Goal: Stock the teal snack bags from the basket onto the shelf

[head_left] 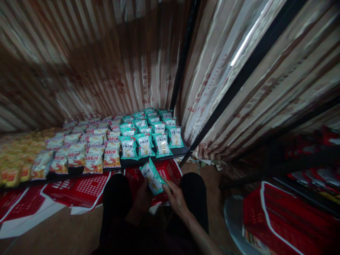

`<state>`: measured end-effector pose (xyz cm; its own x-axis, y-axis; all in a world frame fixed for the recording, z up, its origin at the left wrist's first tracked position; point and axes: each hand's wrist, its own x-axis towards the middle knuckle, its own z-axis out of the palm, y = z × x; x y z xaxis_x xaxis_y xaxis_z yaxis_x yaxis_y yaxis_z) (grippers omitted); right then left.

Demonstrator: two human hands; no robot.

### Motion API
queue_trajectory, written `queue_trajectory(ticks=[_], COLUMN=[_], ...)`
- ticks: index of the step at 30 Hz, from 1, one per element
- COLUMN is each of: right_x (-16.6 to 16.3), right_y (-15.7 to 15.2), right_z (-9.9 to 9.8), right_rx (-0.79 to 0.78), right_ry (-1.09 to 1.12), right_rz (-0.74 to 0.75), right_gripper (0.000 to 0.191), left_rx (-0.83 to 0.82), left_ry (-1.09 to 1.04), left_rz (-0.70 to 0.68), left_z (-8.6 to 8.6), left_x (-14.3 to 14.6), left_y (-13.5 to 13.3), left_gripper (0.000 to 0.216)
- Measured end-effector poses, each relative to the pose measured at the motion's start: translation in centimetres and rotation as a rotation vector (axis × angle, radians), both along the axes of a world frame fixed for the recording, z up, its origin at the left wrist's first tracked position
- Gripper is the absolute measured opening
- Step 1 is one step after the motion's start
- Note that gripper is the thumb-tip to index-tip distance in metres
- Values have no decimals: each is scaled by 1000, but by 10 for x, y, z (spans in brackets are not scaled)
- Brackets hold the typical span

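Note:
Between my two hands is a teal and white snack bag (153, 178), tilted, with dark lettering on its front. My left hand (142, 196) grips its lower left side, dim in shadow. The fingers of my right hand (174, 195) close on its lower right edge. Just beyond the held bag, several rows of matching teal snack bags (145, 145) stand on a black shelf (155, 158). Left of these are rows of orange and white snack bags (94, 158) with striped edges.
Yellow packets (13, 173) fill the shelf's far left. Red plastic baskets (77, 189) sit beneath the shelf, and another red basket (281, 216) stands at the lower right. Black metal posts (225, 106) and printed curtain sheeting (119, 63) border the shelf.

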<state>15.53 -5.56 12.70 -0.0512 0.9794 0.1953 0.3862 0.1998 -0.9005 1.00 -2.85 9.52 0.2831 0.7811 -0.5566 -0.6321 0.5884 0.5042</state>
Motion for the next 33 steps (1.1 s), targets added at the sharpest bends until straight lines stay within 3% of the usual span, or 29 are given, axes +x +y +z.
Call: queue_trajectory(ticks=[9,20,33], right_x=[6,13,13], right_y=[0,4,8], right_z=[-15,-23,-21], right_rx=[-13,-242,-307], right_ry=[13,173,362], right_rz=[-80,-150,-213], right_gripper=[48,61,55], left_rx=[-5,73,100], left_ry=[-27,-37,112], left_rz=[29,29,60], left_z=[2,8,17], left_x=[7,1,6], left_y=[-5,-2,3], left_gripper=[44,41,50])
